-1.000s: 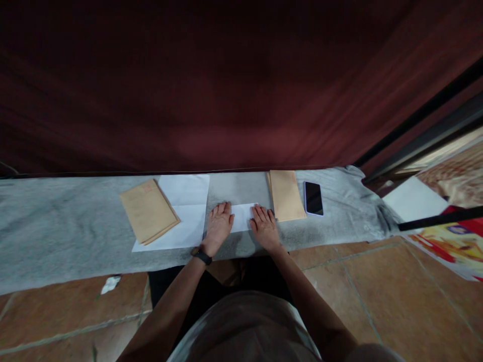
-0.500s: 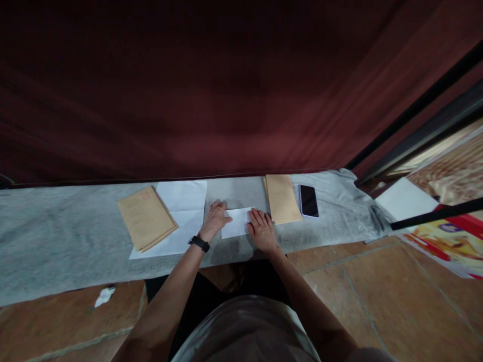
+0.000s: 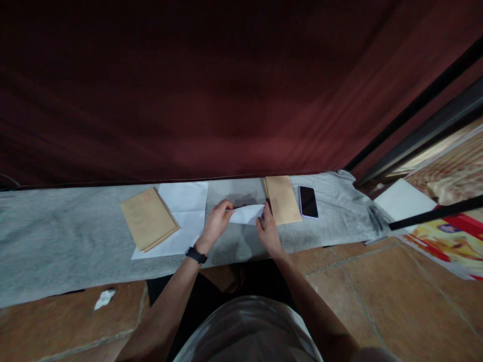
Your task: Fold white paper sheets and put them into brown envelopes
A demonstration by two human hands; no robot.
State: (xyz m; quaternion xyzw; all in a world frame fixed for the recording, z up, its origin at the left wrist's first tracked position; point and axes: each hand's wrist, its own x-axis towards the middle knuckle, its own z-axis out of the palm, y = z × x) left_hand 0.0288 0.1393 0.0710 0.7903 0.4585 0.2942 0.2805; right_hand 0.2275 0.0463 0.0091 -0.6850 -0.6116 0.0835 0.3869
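Where my left hand (image 3: 218, 220) grips: the near-left end of the small white paper (image 3: 246, 214), pinched between thumb and fingers.
Right hand (image 3: 268, 233): thumb and fingers around the opposite end — one hand per end, I'd judge, to steady it evenly.
Paper's spot: between my hands, bowed, apparently lifted off the grey cloth (image 3: 75, 236).
Brown envelopes on my left (image 3: 149, 221): lying partly over a creased white sheet (image 3: 186, 201), perhaps weighing it down.
Brown envelopes on my right (image 3: 286, 201): just beside my right hand — handy.
Phone (image 3: 309, 202): right of those, likely out of the way.
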